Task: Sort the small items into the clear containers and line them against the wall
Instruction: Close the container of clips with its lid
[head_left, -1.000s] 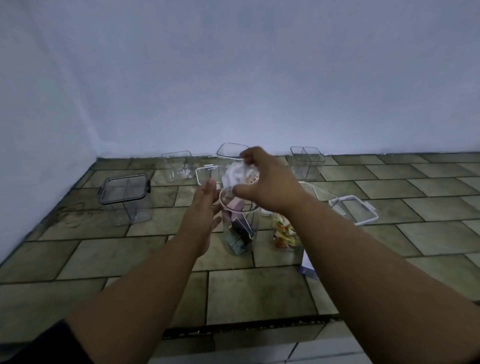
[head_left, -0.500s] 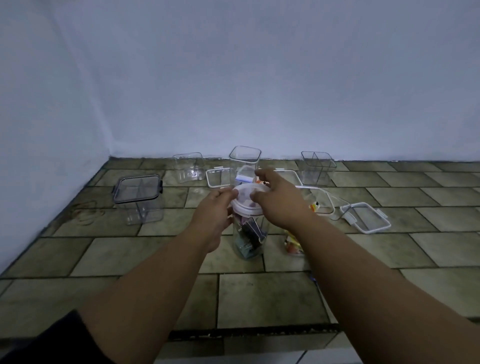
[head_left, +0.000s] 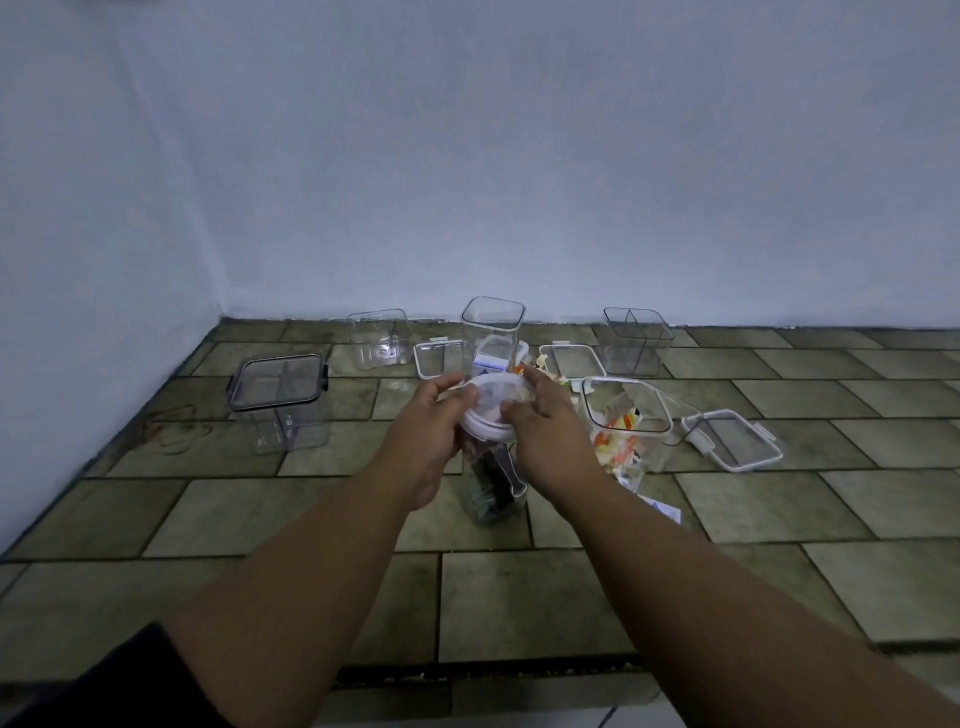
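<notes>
Both hands sit on top of the tall round jar that stands straight up on the floor; the left hand and right hand squeeze its white lid from each side

Upright round clear jar, white-lidded, filled.

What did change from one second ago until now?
The right hand brought the white lid down onto the round jar; the left hand moved from the jar's side to the lid's rim. Both now grip it. The other containers stayed put.
</notes>
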